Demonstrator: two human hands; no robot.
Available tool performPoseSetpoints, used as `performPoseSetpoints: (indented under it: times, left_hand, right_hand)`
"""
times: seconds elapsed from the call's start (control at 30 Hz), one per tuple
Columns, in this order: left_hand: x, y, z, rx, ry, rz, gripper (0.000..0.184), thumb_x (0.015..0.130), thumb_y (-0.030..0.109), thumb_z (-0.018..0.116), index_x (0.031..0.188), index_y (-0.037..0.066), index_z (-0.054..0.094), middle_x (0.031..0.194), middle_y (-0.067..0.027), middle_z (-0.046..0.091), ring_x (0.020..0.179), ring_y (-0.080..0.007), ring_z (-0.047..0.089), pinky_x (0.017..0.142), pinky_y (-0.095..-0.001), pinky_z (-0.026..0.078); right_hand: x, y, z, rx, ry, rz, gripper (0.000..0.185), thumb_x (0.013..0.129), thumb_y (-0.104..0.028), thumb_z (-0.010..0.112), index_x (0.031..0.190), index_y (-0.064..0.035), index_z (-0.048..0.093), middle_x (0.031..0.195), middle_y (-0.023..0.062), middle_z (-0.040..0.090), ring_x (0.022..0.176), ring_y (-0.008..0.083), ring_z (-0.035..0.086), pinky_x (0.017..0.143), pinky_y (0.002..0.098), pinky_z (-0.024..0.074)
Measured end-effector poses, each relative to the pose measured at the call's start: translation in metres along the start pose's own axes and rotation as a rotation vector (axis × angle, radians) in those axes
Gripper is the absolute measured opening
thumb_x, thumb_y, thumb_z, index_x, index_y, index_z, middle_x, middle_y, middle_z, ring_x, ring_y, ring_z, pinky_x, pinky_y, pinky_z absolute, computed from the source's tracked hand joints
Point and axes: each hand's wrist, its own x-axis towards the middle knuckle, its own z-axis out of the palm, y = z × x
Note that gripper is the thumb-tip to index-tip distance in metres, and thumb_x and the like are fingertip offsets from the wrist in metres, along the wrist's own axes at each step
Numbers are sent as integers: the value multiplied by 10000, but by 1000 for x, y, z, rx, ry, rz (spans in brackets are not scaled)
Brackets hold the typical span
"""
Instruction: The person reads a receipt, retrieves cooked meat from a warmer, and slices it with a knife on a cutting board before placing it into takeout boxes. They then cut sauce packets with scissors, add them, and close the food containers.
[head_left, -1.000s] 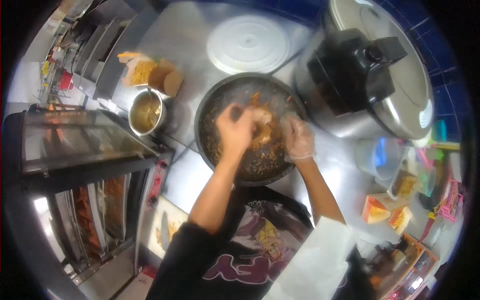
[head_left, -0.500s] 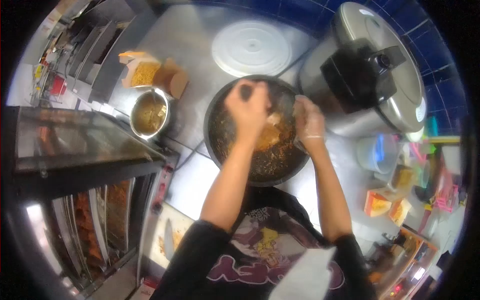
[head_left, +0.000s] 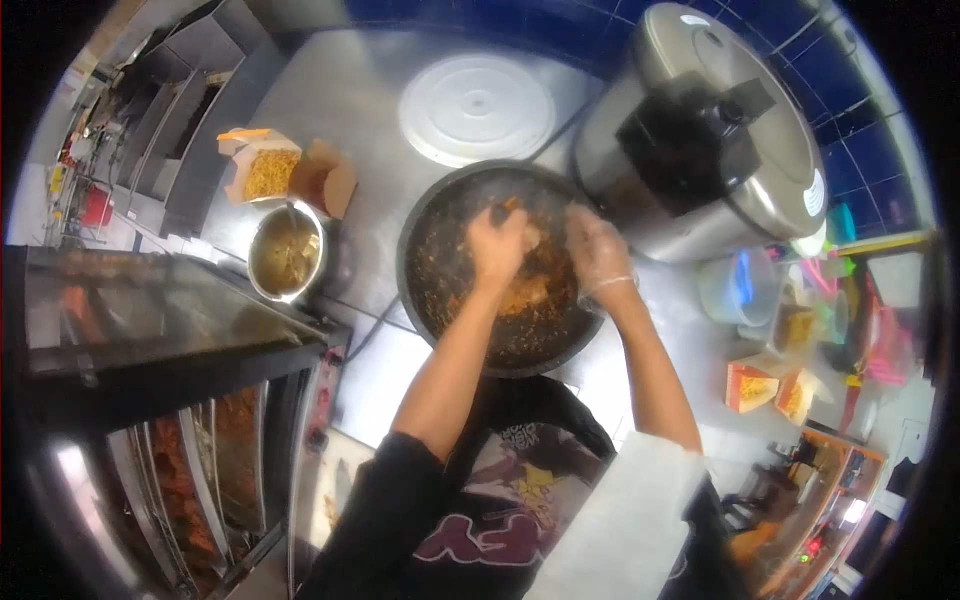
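With left hand [head_left: 499, 245] and plastic-gloved right hand [head_left: 602, 258] curled, grips indiscernible, reached over black pan [head_left: 406, 262] of browned food [head_left: 528, 297].

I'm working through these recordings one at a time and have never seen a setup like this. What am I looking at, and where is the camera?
There is no machine here: these are a person's own hands, filmed by a camera worn on the head, looking forward and down. The curved edges suggest a very wide lens.

The left hand looks bare; the right hand wears a clear plastic glove. Both are over a dark round pan of brown and orange food. Blur hides whether either grips anything.

The pan sits on a metal counter. Beyond it lies a round white lid; at picture right stands a large lidded metal container; at left, a metal pot and an open carton of yellow food.
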Motion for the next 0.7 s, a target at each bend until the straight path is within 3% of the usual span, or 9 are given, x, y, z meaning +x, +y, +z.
performPoseSetpoints:
  times: [0.03,0.13,0.2,0.27,0.33,0.43,0.53,0.6,0.7]
  left_hand:
    - [-7,7,-10,-57,31,-10,142,867,101,606,760,21,556,574,-49,560,481,-155,537,493,-303,435]
    - [-32,36,-48,-163,148,27,165,867,109,629,771,13,535,598,-79,536,503,-178,527,489,-319,447]
    - [-53,43,-79,-166,198,81,185,879,100,620,779,41,476,617,-70,489,498,-176,483,476,-332,446]
    - [-75,50,-99,-285,282,80,226,887,161,621,726,30,531,570,-94,558,498,-190,547,512,-315,447]
    - [-89,41,-120,-374,349,17,181,874,99,619,819,77,447,618,-57,458,534,-180,478,503,-348,443]
    - [-108,42,-131,-388,398,25,180,894,139,613,809,79,467,600,-62,468,524,-183,476,517,-345,445]
    - [-113,41,-137,-336,423,3,217,906,172,601,761,75,472,590,-63,473,522,-184,482,535,-344,458]
    - [-107,20,-145,-274,398,22,275,915,206,594,704,63,493,592,-61,486,527,-183,490,552,-336,464]
    - [-92,23,-128,-254,340,-34,313,941,250,595,702,68,505,602,-62,504,550,-184,511,556,-330,470]
  right_hand:
    - [1,-9,-1,2,-7,0,386,898,-126,640,1268,-34,581,1109,258,658,1052,413,638,905,442,508]
    - [6,-37,-7,54,-331,-132,674,789,-240,781,1381,-69,508,1317,253,563,1223,422,544,1055,451,437]
    - [13,-59,0,-283,-537,-312,885,675,-371,860,1433,-120,478,1466,251,416,1339,471,409,1143,502,336]
    - [14,-75,12,-412,-586,-351,889,662,-386,863,1429,-132,492,1477,250,392,1348,482,388,1144,531,321]
    - [14,-83,23,-550,-623,-376,893,649,-401,866,1425,-143,506,1488,249,368,1357,492,366,1144,561,306]
    - [11,-75,40,-489,-846,-300,575,754,-278,773,1280,-89,642,1356,243,496,1297,434,464,1086,521,407]
    - [0,-64,50,-433,-791,-327,374,791,-206,715,1120,-28,710,1199,246,606,1195,400,559,997,469,493]
    - [-7,-63,52,-391,-827,-284,279,800,-149,691,1025,12,727,1063,236,660,1109,387,610,941,441,528]
    - [-20,-57,47,-293,-668,-241,323,799,-159,683,1075,7,701,1082,247,658,1133,379,606,960,464,512]
